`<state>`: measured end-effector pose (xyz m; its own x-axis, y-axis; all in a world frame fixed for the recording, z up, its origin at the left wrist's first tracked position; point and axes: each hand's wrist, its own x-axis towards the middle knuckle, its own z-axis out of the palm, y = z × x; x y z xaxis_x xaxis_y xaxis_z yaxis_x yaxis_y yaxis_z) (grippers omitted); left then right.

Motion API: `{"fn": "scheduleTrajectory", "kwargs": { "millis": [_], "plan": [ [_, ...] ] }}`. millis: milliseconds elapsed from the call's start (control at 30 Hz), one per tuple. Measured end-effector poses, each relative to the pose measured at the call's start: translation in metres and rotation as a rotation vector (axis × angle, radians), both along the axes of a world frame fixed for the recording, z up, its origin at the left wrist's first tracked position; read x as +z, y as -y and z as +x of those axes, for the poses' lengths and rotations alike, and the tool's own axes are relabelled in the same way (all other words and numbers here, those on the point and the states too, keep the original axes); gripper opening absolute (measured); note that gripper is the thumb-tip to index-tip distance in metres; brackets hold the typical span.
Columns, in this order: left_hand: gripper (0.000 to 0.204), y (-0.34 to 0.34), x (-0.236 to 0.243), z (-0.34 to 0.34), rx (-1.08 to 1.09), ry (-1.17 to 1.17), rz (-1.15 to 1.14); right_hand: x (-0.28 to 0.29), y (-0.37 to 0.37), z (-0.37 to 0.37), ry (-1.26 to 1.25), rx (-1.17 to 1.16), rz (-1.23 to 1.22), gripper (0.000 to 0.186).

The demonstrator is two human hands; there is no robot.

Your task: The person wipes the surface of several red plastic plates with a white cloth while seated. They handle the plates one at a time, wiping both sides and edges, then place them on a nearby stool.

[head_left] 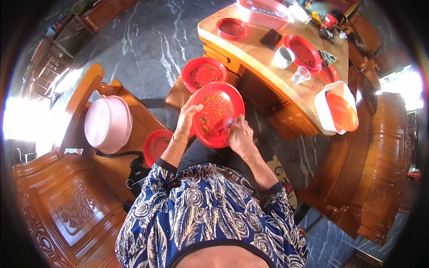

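I hold a red patterned plate tilted over my lap, with my left hand closed on its left rim. My right hand is closed at the plate's lower right, around a small pale thing too hidden to name. Just beyond is another red patterned plate on a low wooden stool. A third red plate rests on the wooden seat to my left, partly behind my left arm.
A wooden table ahead and right holds red plates, a pink basket, a mug, a clear cup and an orange-and-white container. A pink basin sits on the left seat. Another wooden seat stands right.
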<state>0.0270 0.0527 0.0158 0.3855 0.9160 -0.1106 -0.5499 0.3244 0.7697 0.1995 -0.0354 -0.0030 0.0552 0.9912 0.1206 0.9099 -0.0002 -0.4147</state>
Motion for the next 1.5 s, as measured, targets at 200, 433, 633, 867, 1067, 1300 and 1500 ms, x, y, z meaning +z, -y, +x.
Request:
{"fn": "scheduleTrajectory", "kwargs": {
  "millis": [200,433,633,867,1067,1300,1500],
  "plan": [
    [0.049,-0.003,-0.005,0.003,0.072,-0.083,0.060,-0.003,0.017,-0.024,-0.135,0.190,-0.213,0.025],
    [0.042,-0.003,-0.014,0.004,0.149,0.107,-0.096,0.054,0.019,-0.033,-0.454,0.338,0.394,0.037],
    [0.027,0.009,-0.011,0.008,0.117,0.082,-0.258,0.019,0.027,-0.035,-0.002,0.260,0.585,0.060],
    [0.041,0.011,0.014,-0.032,0.457,-0.886,0.756,0.080,0.018,0.012,-0.910,0.319,0.051,0.026],
    [0.036,0.029,0.083,-0.040,-0.153,-0.613,0.692,0.116,0.001,0.030,-1.055,0.346,-0.055,0.018],
    [0.030,0.033,0.050,-0.037,-0.130,-0.556,0.457,0.076,0.005,0.040,-1.299,0.288,-0.209,0.015],
    [0.026,0.032,0.035,-0.041,-0.012,-0.373,0.372,0.042,0.020,0.057,-1.585,0.252,-0.175,0.033]
  ]
}}
